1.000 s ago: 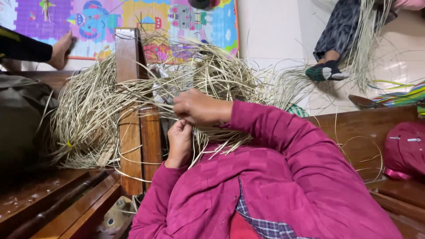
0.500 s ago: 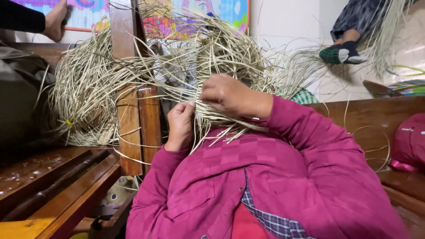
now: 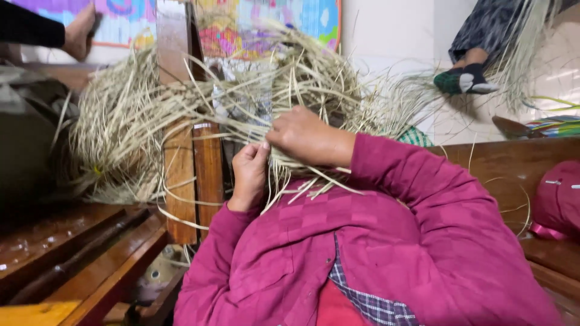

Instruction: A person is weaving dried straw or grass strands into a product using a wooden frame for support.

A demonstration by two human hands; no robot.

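— So where were the hands at that moment?

— Both were up in the dry straw strands (image 3: 266, 102), a big pale tangle draped over the upright wooden post (image 3: 181, 175) and spreading left and right of it. The left hand (image 3: 249, 175) sat just below the right hand (image 3: 308, 136), the two touching near the fingertips.

— And the fingers?

— On the left hand they were curled tight, thumb against forefinger, pinching a few thin strands at the top of the fist. The right hand lay across the bundle with its fingers folded over and pressed together around a gathered lock of straw; loose ends stuck out below it over the magenta quilted jacket (image 3: 386, 253). I could not tell exactly how many strands either hand had.

— What lay around them?

— Near and to the left ran dark brown wooden boards (image 3: 72, 253), glossy, sloping toward the post. Far behind the straw hung a brightly coloured patterned mat (image 3: 266, 24). At the far left another person's bare foot (image 3: 81, 30) rested against that mat, under a black sleeve-like garment. At the far right a second person's foot in a green and white sock (image 3: 465, 78) stood on the pale floor, with more straw hanging beside it.

— Anything on the right, close by?

— A magenta bag (image 3: 556, 199) sat on the wooden bench (image 3: 483, 169), well apart from the hands, with a few stray strands curling across the wood.
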